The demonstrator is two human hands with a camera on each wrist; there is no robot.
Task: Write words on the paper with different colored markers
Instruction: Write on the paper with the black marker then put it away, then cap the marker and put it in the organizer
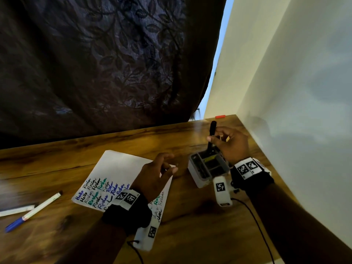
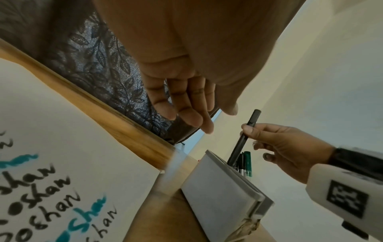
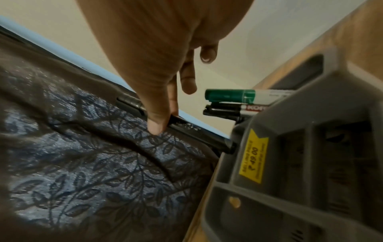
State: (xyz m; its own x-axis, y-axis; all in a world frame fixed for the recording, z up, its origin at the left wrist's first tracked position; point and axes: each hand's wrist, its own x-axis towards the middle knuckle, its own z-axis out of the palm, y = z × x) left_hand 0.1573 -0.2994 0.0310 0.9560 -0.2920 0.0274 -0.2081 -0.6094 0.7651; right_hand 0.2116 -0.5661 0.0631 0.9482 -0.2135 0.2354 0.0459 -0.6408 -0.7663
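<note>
Right hand (image 1: 231, 144) pinches black marker (image 1: 212, 130) (lower end inside grey organizer (image 1: 198, 175)); left hand (image 1: 157, 173) relaxed over paper (image 1: 118, 164).

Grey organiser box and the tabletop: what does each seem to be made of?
Grey organiser box: apparently moulded plastic, matte, with rounded compartment walls and a yellow price sticker. Tabletop: wood or wood-look laminate, slightly glossy, showing brown grain streaks and knots; which one cannot be told.

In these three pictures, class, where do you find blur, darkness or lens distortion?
Head view: the markers at the left edge smear with blur, and the curtain is dark. Left wrist view: the left hand looms soft and oversized. Right wrist view: the grey organizer bulges, stretched by the wide lens.
</note>
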